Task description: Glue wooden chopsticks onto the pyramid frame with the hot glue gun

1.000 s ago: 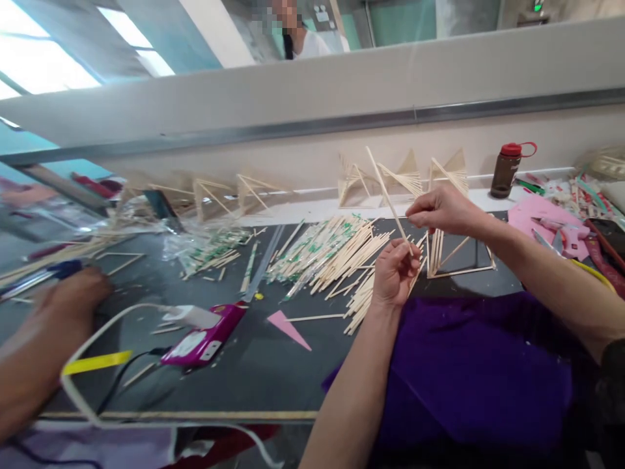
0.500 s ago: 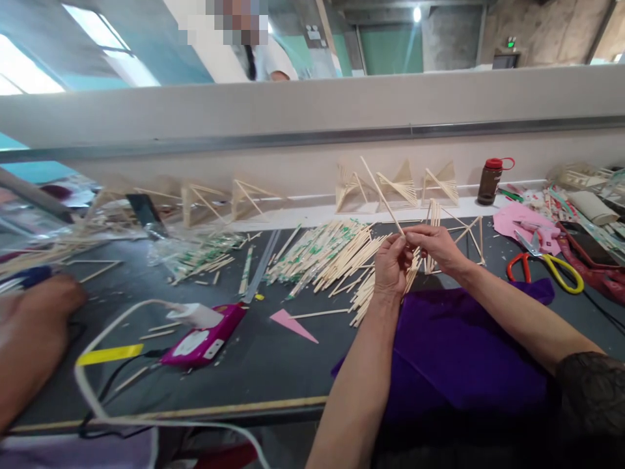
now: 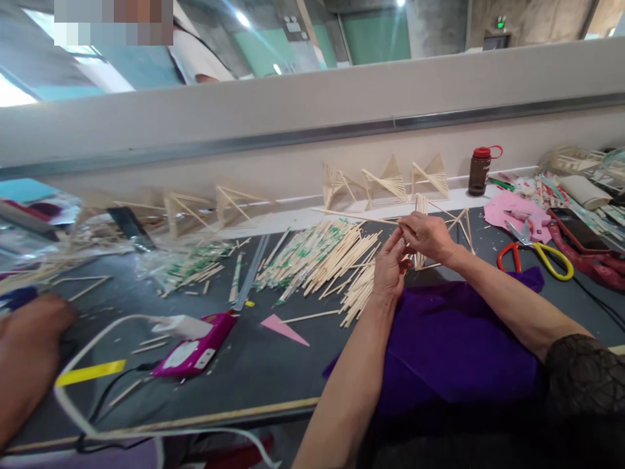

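A thin wooden chopstick [image 3: 359,216] points left from my right hand [image 3: 427,238], whose thumb and fingers pinch its near end. My left hand [image 3: 389,270] is closed just below, its fingertips meeting those of the right; what lies between them is hidden. Beneath and left of my hands is a pile of bare chopsticks [image 3: 359,293], beside paper-wrapped ones [image 3: 305,251] with green print. Behind my right hand stands a frame of joined sticks [image 3: 463,228], partly covered. A purple cloth [image 3: 454,352] lies under my forearms.
Twisted stick models [image 3: 383,179] stand along the wall ledge near a red-capped bottle [image 3: 480,172]. Scissors [image 3: 534,251] and pink paper [image 3: 517,212] lie right. A magenta power strip [image 3: 195,345] with a white cable sits left, near another person's hand [image 3: 36,339].
The chopstick has swung from pointing steeply up to lying nearly level, pointing left. My right hand has turned over above the left. The whole view has shifted slightly.
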`<state>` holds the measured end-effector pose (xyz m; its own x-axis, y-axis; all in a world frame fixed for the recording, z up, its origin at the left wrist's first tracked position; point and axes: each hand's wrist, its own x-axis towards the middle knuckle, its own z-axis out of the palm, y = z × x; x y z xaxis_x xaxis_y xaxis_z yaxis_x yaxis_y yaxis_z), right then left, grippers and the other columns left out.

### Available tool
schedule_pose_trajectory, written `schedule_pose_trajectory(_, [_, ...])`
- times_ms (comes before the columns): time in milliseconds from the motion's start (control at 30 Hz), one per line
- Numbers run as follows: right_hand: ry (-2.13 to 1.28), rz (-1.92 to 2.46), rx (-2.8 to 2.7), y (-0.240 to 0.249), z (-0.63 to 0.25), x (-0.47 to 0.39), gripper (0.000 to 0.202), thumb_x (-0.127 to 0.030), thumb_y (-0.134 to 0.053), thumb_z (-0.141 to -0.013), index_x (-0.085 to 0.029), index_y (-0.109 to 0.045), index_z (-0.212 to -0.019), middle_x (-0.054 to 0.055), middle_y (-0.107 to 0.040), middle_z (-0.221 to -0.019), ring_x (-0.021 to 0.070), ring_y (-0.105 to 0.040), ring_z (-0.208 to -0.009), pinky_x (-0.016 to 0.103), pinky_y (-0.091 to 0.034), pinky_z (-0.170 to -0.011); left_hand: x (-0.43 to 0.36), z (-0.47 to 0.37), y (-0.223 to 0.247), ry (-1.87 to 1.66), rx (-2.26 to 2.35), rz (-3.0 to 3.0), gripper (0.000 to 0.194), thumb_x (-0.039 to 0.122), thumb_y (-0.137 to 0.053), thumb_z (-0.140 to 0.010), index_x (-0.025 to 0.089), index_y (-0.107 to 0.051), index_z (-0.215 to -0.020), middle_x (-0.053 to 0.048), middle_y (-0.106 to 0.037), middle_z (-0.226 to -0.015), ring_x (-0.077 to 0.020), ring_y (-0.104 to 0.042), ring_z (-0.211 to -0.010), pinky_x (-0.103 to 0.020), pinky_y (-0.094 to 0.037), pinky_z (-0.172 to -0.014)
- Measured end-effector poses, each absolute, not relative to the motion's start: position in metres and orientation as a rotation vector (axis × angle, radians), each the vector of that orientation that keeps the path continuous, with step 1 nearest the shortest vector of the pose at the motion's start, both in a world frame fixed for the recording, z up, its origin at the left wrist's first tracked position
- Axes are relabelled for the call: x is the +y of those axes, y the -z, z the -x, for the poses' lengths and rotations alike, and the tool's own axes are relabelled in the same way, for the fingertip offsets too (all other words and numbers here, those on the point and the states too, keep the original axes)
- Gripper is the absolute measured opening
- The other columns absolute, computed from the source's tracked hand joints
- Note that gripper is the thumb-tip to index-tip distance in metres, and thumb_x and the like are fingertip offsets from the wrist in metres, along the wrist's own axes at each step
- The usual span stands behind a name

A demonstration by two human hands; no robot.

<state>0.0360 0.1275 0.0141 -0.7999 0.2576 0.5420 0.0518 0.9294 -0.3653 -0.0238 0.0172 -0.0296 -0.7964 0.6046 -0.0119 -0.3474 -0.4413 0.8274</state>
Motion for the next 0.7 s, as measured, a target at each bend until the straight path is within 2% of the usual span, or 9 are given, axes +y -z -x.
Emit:
schedule_pose_trajectory(100, [-0.642, 0.076, -2.406, -0.033, -0.045, 0.14, 0.027, -0.017, -0.047, -0.09, -0.013, -0.073, -0.094, 0.009, -0.071, -0.093, 0.0151, -0.061, -0.082, 0.029, -0.044, -0.075, 0.013, 0.022, 0.024, -2.184, 1.156, -0.469, 0.038, 0.03, -0.089, -0.06, 0.02, -0.078, -0.095, -0.001, -0.075, -0.08, -0.0078, -0.061, -0.053, -0.015, -0.037, -0.038])
schedule_pose_trajectory(200, [-1.05, -0.05, -2.421, -0.054, -0.059, 0.153, 0.026, -0.019, -0.049, -0.086, -0.013, -0.073, -0.094, 0.004, -0.069, -0.083, 0.0104, -0.056, -0.068, 0.025, -0.043, -0.065, 0.006, 0.024, 0.016, -2.036, 1.09, -0.465, 0.031, 0.04, -0.086, -0.064, 0.014, -0.074, -0.075, -0.002, -0.069, -0.063, -0.0071, -0.057, -0.045, -0.015, -0.034, -0.035])
schedule_pose_trajectory(333, [-1.268, -0.231, -2.656, -0.067, -0.071, 0.161, 0.024, -0.018, -0.058, -0.076, -0.011, -0.076, -0.089, 0.001, -0.066, -0.073, 0.0091, -0.053, -0.063, 0.023, -0.04, -0.059, -0.002, 0.023, 0.012, -1.833, 1.044, -0.5, 0.046, 0.055, -0.075, -0.075, 0.013, -0.066, -0.06, -0.002, -0.059, -0.049, -0.0077, -0.052, -0.039, -0.016, -0.037, -0.035])
schedule_pose_trajectory(400, [-1.237, -0.266, -2.753, -0.067, -0.072, 0.163, 0.024, -0.016, -0.059, -0.073, -0.011, -0.077, -0.088, 0.002, -0.068, -0.074, 0.0103, -0.056, -0.066, 0.024, -0.041, -0.062, -0.005, 0.022, 0.012, -1.785, 1.049, -0.552, 0.048, 0.057, -0.075, -0.073, 0.013, -0.065, -0.06, -0.002, -0.059, -0.049, -0.0076, -0.051, -0.037, -0.016, -0.036, -0.034])
schedule_pose_trajectory(500, [-1.085, -0.247, -2.849, -0.067, -0.072, 0.162, 0.026, -0.012, -0.057, -0.074, -0.012, -0.079, -0.089, 0.004, -0.072, -0.081, 0.0118, -0.06, -0.073, 0.024, -0.042, -0.067, -0.008, 0.021, 0.011, -1.691, 1.13, -0.586, 0.038, 0.047, -0.084, -0.064, 0.012, -0.068, -0.066, -0.002, -0.063, -0.054, -0.007, -0.053, -0.041, -0.015, -0.037, -0.036])
schedule_pose_trajectory(600, [-0.767, -0.186, -2.976, -0.072, -0.075, 0.153, 0.029, -0.008, -0.055, -0.075, -0.014, -0.08, -0.088, 0.005, -0.074, -0.082, 0.0117, -0.059, -0.072, 0.025, -0.04, -0.067, -0.01, 0.021, 0.008, -1.593, 1.262, -0.586, 0.033, 0.037, -0.088, -0.059, 0.011, -0.072, -0.072, -0.003, -0.067, -0.061, -0.007, -0.057, -0.047, -0.014, -0.04, -0.039])
schedule_pose_trajectory(700, [-0.387, -0.139, -3.093, -0.079, -0.081, 0.138, 0.027, -0.007, -0.056, -0.077, -0.015, -0.081, -0.084, 0.007, -0.074, -0.081, 0.0124, -0.056, -0.07, 0.027, -0.035, -0.066, -0.008, 0.02, 0.008, -1.538, 1.364, -0.627, 0.041, 0.041, -0.093, -0.051, 0.012, -0.073, -0.073, -0.004, -0.069, -0.066, -0.0084, -0.059, -0.051, -0.016, -0.041, -0.041])
